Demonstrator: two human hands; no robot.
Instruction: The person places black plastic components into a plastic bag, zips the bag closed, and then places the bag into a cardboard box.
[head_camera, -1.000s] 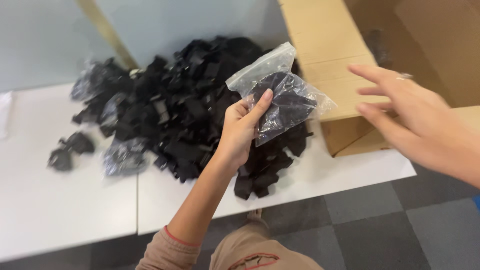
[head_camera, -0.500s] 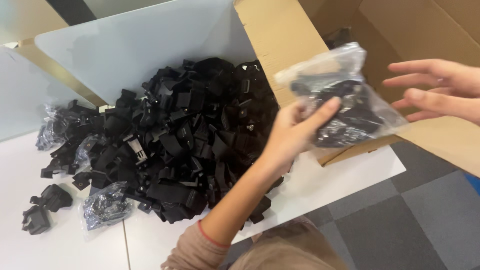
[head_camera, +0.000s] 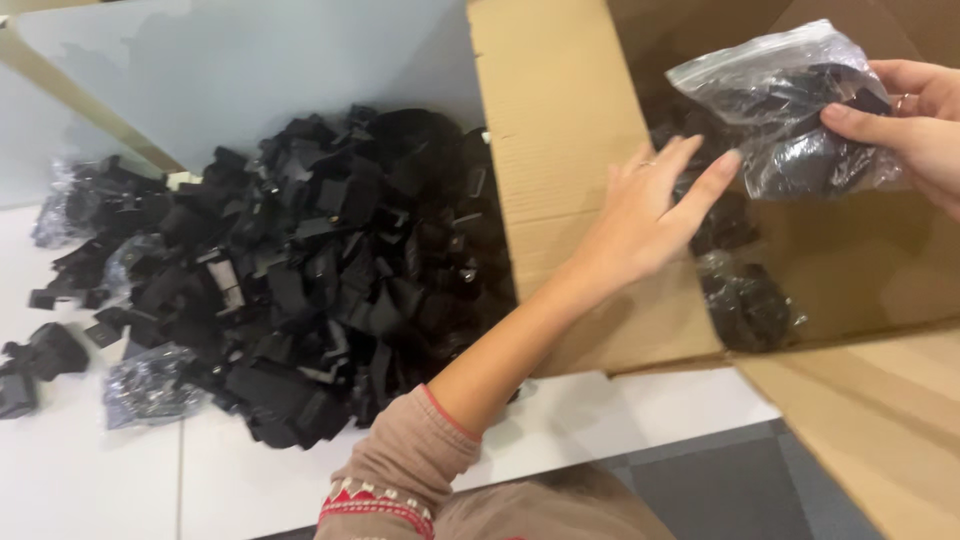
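Right hand (head_camera: 915, 120) pinches a clear bag (head_camera: 790, 105) of black parts above the cardboard box (head_camera: 560, 150); left hand (head_camera: 650, 210), fingers spread, empty, just below-left of that bag; loose black parts (head_camera: 330, 270) piled well left.

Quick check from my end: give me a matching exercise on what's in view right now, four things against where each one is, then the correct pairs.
Things
1. clear bag of black parts
2. left hand
3. pile of loose black parts
4. cardboard box

Places or states
A. heaped on the white table, left of the box
B. open, standing at the table's right end
C. gripped by the right hand above the box opening
D. open, fingers spread, reaching into the box

Pairs: 1-C, 2-D, 3-A, 4-B
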